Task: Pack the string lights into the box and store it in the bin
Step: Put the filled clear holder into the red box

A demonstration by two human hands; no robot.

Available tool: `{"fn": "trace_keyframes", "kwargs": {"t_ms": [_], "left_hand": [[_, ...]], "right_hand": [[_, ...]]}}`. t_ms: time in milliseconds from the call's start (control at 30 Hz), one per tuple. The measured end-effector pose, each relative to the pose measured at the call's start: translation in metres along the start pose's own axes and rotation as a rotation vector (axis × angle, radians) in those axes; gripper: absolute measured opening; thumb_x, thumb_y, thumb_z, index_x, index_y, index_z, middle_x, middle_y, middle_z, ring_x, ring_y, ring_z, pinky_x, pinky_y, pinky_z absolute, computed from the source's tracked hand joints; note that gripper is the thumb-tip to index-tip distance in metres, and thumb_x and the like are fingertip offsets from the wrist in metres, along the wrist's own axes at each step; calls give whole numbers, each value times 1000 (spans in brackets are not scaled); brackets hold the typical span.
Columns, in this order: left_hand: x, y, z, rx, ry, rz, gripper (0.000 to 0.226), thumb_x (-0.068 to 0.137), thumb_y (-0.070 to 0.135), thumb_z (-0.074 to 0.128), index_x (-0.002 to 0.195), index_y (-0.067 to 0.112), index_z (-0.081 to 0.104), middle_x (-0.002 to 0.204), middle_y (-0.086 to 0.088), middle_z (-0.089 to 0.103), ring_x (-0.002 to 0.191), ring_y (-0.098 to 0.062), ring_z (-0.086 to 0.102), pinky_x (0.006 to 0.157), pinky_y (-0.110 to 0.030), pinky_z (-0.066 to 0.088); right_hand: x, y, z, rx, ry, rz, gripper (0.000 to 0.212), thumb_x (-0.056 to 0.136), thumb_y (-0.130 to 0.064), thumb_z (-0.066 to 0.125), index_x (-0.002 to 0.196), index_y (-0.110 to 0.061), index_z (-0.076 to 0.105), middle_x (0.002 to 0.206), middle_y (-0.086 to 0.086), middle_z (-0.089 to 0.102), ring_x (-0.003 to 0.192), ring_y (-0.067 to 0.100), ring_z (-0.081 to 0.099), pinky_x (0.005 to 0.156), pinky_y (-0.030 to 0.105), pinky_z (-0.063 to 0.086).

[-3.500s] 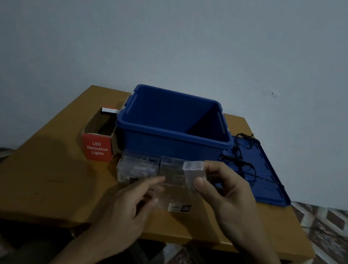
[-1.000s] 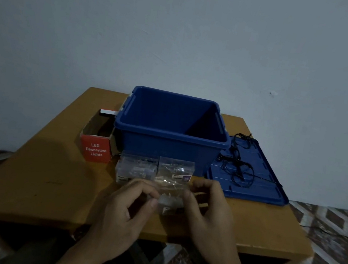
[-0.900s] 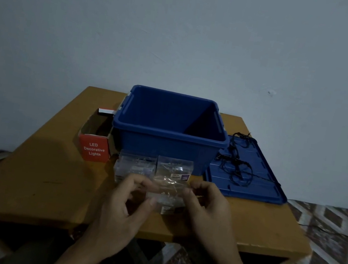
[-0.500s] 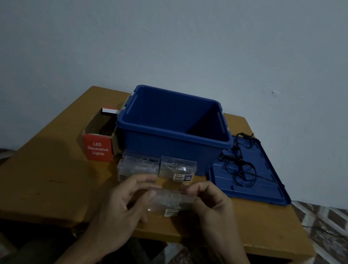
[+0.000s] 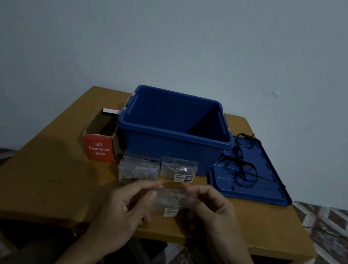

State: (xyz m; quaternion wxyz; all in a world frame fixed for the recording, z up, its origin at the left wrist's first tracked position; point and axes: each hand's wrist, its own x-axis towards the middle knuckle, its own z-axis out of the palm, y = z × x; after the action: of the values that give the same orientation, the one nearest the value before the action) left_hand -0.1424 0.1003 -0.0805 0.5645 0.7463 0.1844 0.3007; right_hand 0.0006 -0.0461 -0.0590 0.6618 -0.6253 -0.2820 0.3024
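Because the clear box (image 5: 170, 200) seems to need steadying at both ends, we pinch it between our left hand (image 5: 126, 206) and right hand (image 5: 212, 214), fingers and thumbs curled on its short sides, just in front of the blue bin (image 5: 165, 151). It looks transparent and thin-walled, with a white label (image 5: 171, 212) and fine string lights (image 5: 172, 197) faintly visible inside.

Both hands hold one clear plastic box (image 5: 170, 202) above the near part of the wooden table (image 5: 44, 180): left hand (image 5: 122, 210) at its left end, right hand (image 5: 214, 217) at its right. Its contents appear to be thin wire lights; dim light prevents certainty. Two similar clear boxes (image 5: 156, 168) stand before the open blue bin (image 5: 172, 149). Black string lights (image 5: 239, 164) lie on the blue lid (image 5: 272, 191). A red carton (image 5: 98, 148) sits left.
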Motion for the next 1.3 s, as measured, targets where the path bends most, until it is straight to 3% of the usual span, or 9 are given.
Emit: {"fn": "trace_keyframes", "kwargs": {"t_ms": [200, 367, 600, 667, 767, 933, 1000, 1133, 1300], "left_hand": [[3, -6, 2, -4, 37, 0, 24, 92, 38, 56, 110, 34, 72, 61, -11, 65, 54, -18, 63, 52, -30, 51], [4, -5, 2, -17, 28, 14, 20, 93, 39, 57, 106, 43, 71, 61, -11, 65, 54, -18, 63, 52, -29, 50], [5, 2, 0, -74, 38, -11, 24, 90, 39, 59, 105, 28, 74, 55, -13, 61, 50, -20, 60, 49, -27, 47], [5, 2, 0, -97, 18, -23, 18, 92, 42, 66, 103, 31, 76, 59, -12, 64, 52, -21, 61, 50, -30, 48], [5, 1, -2, -113, 0, -32, 26, 77, 50, 68, 99, 37, 75, 65, -11, 67, 54, -21, 63, 50, -31, 49], [7, 4, -1, -137, 15, -30, 28, 75, 52, 68, 89, 29, 76, 64, -13, 65, 51, -23, 60, 48, -30, 46], [7, 5, 1, -112, 13, -38, 21, 81, 47, 77, 87, 27, 75, 68, -8, 67, 51, -21, 60, 48, -27, 47], [10, 9, 0, -77, -28, -103, 8, 85, 27, 71, 90, 24, 76, 72, 2, 71, 47, -16, 58, 47, -21, 44], [14, 14, -1, -85, -76, -165, 17, 88, 27, 67, 103, 24, 77, 52, -5, 62, 44, -13, 56, 47, -18, 42]], "right_hand": [[0, 0, 0, -19, 5, -43, 15, 87, -19, 68, 97, -10, 73, 67, 2, 66, 57, 14, 56, 51, 21, 45], [-1, -2, 2, 24, 3, -45, 14, 88, -13, 67, 97, -3, 71, 63, 0, 66, 54, 10, 58, 50, 17, 46], [-1, -2, 1, 29, 2, -22, 8, 90, -3, 66, 96, 0, 71, 65, 1, 68, 53, 8, 60, 49, 17, 45], [-2, -3, 3, 7, 10, -20, 6, 90, -4, 67, 93, -4, 72, 68, 3, 69, 54, 11, 59, 49, 19, 45], [-1, -2, 4, -28, 30, 5, 10, 90, -3, 67, 87, -10, 73, 69, 6, 67, 54, 16, 54, 48, 22, 42], [-3, -3, 4, -41, -1, 38, 8, 92, -11, 65, 88, -12, 72, 69, 3, 66, 58, 16, 57, 52, 24, 45], [-4, -2, 4, -48, -12, 20, 6, 90, -17, 68, 89, -12, 71, 74, 5, 67, 63, 17, 60, 57, 26, 48], [-1, 0, 7, -17, 18, -16, 13, 90, -1, 67, 103, -5, 64, 92, 16, 70, 71, 14, 65, 62, 21, 52], [2, -3, 9, -69, 12, 96, 8, 95, -7, 63, 99, -7, 71, 75, 5, 70, 56, 8, 60, 51, 20, 45]]}}
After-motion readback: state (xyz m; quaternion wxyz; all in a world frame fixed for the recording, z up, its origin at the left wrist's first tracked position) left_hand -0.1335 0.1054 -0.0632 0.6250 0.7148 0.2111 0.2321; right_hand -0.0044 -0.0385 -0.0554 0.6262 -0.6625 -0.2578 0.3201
